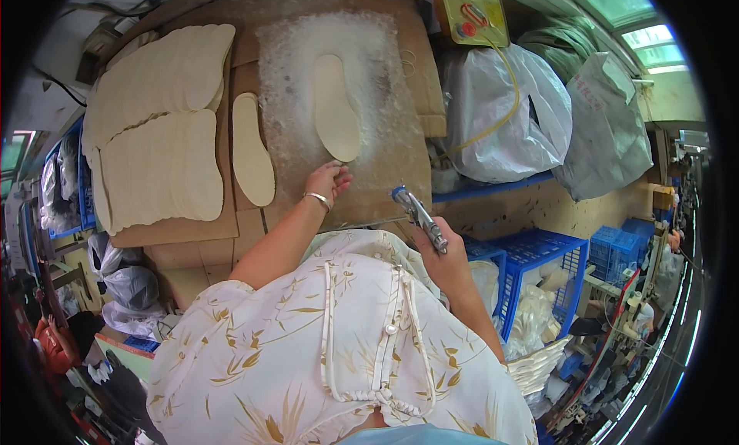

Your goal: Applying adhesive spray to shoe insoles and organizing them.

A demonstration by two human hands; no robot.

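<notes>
Silver spray gun point(419, 216) gripped in R hand point(446, 251); L hand point(329, 182) outstretched, half-open, nr insole point(336, 110).

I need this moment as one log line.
left hand: at near end of centre insole, contact unclear | right hand: holding spray gun | leftward: single insole, stacked insoles

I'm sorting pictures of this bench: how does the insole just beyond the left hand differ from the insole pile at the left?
The insole lies singly; the insole pile is many pieces overlapping in two rows. The insole sits on a whitened patch, the insole pile on brown cardboard. The insole is right by the left hand; the insole pile is away from it. Both are pale cream.
</notes>
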